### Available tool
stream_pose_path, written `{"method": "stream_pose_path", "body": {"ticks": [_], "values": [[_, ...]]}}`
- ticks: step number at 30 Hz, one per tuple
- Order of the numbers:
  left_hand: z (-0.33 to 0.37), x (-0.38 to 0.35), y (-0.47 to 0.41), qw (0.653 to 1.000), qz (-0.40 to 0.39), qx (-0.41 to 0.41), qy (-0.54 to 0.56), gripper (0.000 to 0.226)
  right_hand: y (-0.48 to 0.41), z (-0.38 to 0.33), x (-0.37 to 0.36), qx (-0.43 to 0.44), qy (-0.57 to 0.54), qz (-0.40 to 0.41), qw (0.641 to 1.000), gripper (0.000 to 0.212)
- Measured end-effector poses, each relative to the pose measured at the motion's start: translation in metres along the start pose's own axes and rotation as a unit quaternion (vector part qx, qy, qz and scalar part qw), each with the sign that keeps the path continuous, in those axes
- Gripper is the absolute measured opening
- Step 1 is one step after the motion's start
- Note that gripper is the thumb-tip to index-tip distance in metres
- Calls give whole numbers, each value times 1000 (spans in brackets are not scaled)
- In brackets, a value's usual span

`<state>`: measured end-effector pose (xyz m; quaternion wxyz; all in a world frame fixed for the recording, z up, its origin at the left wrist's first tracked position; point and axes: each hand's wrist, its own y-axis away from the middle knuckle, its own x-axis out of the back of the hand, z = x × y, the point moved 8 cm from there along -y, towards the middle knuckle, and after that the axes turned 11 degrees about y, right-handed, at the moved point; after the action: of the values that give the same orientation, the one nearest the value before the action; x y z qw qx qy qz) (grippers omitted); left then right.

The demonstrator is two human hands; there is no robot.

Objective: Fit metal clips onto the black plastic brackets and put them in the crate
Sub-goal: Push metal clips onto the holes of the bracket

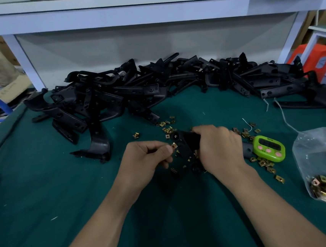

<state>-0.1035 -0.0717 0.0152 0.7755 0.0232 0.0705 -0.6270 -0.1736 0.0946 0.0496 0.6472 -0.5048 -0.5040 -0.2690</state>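
Head view looks down on my hands, both just left of the green timer [269,148]. My right hand [220,147] is clenched around a black plastic bracket [186,143]. My left hand [149,158] pinches a brass-coloured metal clip [174,145] between thumb and forefinger, touching the bracket's edge. Loose clips [265,163] lie scattered around the timer. Beyond the timer sprawls the pile of brackets [154,86]; right of it sits a clear bag of clips [325,163].
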Motion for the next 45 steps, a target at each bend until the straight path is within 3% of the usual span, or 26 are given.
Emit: {"method": "stream_pose_path", "body": {"ticks": [5, 8, 19, 26, 35, 39, 45], "values": [[-1, 2, -1, 991, -28, -9, -127, 24, 2, -7, -2, 30, 24, -26, 999, 35], [-3, 4, -1, 989, -27, 2, -146, 23, 3, -11, 0, 35, 52, -38, 997, 39], [-2, 2, 5, 996, 17, 20, 82, 16, 5, -17, 7, -1, 49, -39, 998, 31], [-2, 0, 6, 996, 25, 16, 82, 17, 8, -23, 7, -12, 77, -34, 996, 24], [0, -2, 7, 997, 7, -3, 74, 20, 10, -28, 5, 8, 36, -48, 998, 17], [-1, -1, 6, 993, -14, 7, 116, 20, 11, -34, 9, 35, 4, -42, 999, 26], [5, -3, 10, 992, -33, -29, 122, 46, 11, -37, 12, 64, -5, -35, 997, 29]]}}
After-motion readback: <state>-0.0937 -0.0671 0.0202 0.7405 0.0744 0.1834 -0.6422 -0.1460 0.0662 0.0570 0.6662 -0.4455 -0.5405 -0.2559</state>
